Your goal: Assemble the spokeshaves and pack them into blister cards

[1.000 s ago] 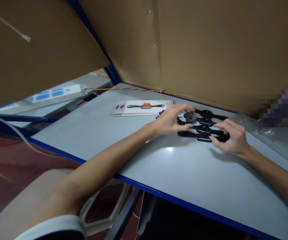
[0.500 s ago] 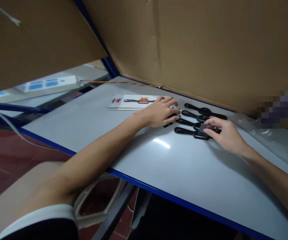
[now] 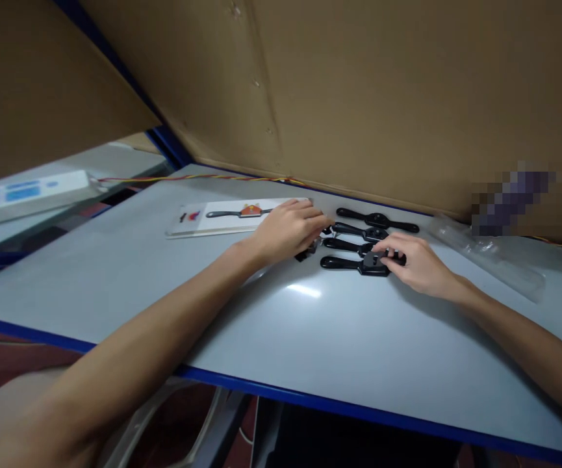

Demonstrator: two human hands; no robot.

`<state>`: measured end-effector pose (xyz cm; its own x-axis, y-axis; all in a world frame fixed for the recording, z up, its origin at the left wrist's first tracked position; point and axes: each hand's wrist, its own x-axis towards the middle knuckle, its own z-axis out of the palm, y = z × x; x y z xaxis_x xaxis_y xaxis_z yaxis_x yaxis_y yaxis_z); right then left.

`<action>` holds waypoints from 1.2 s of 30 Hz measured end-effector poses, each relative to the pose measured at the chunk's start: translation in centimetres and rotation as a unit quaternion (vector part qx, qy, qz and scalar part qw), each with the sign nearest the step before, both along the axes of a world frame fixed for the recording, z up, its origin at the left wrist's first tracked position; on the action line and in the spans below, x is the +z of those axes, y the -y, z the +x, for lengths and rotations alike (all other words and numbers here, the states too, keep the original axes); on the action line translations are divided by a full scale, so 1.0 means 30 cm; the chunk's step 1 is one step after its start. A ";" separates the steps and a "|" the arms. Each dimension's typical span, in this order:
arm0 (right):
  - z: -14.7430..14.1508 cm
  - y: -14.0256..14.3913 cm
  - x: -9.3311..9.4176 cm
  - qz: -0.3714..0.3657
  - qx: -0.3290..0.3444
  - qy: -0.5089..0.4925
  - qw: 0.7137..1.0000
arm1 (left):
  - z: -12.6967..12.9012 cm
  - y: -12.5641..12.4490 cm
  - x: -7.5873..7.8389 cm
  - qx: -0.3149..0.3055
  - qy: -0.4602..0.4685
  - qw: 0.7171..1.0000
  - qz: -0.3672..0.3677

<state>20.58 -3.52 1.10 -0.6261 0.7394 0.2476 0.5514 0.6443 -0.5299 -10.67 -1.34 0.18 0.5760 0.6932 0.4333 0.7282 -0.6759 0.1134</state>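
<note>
Packaging card [image 3: 234,216] lies flat at far left of the table [image 3: 358,338], untouched. My left hand [image 3: 288,229] rests palm down just right of it, fingers curled over small dark parts [image 3: 305,252] by the handle ends; whether it pinches one I cannot tell. Four black tools lie side by side. My right hand [image 3: 414,263] pinches a small piece onto the middle of the nearest tool [image 3: 353,264]. To seat it well: keep that tool flat, press straight down, steady the handle end.

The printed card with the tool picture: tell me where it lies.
The card lies flat on the grey table, left of the left hand and the black tools.
</note>
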 end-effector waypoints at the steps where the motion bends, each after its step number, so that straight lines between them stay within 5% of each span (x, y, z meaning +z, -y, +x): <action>1: 0.001 0.000 -0.004 0.000 0.002 -0.004 1.000 | 0.012 0.006 0.004 0.011 0.065 0.998 -0.006; 5: 0.000 0.007 -0.003 0.020 -0.020 -0.041 0.999 | 0.097 0.044 0.000 0.029 0.361 0.923 -0.133; 7: -0.010 0.015 0.010 0.006 -0.035 -0.080 0.996 | 0.149 0.074 -0.012 0.005 0.424 0.884 -0.195; 9: -0.023 0.024 0.026 -0.083 -0.029 -0.130 0.988 | 0.195 0.109 -0.023 -0.034 0.437 0.874 -0.207; 13: -0.038 0.027 0.040 -0.343 0.029 -0.205 0.916 | 0.241 0.163 -0.033 -0.137 0.355 0.918 -0.107; 16: -0.028 0.016 0.042 -0.400 0.036 -0.212 0.891 | 0.233 0.161 -0.031 -0.159 0.284 0.946 -0.007; 23: 0.011 -0.009 0.082 -0.329 -0.023 -0.196 0.924 | 0.133 0.080 -0.006 -0.043 0.108 0.993 0.001; 29: 0.017 -0.017 0.086 -0.234 -0.039 -0.134 0.962 | 0.003 0.006 0.043 0.091 0.077 0.993 -0.022; 36: 0.006 0.009 0.083 -0.238 -0.002 -0.115 0.965 | -0.102 -0.040 0.054 0.113 -0.005 0.991 -0.068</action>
<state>20.75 -3.78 3.61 -0.5914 0.8063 0.0112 0.3873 0.2962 -0.8731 -13.72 -0.14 1.80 0.4039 0.8564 0.3216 0.8606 -0.4749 0.1840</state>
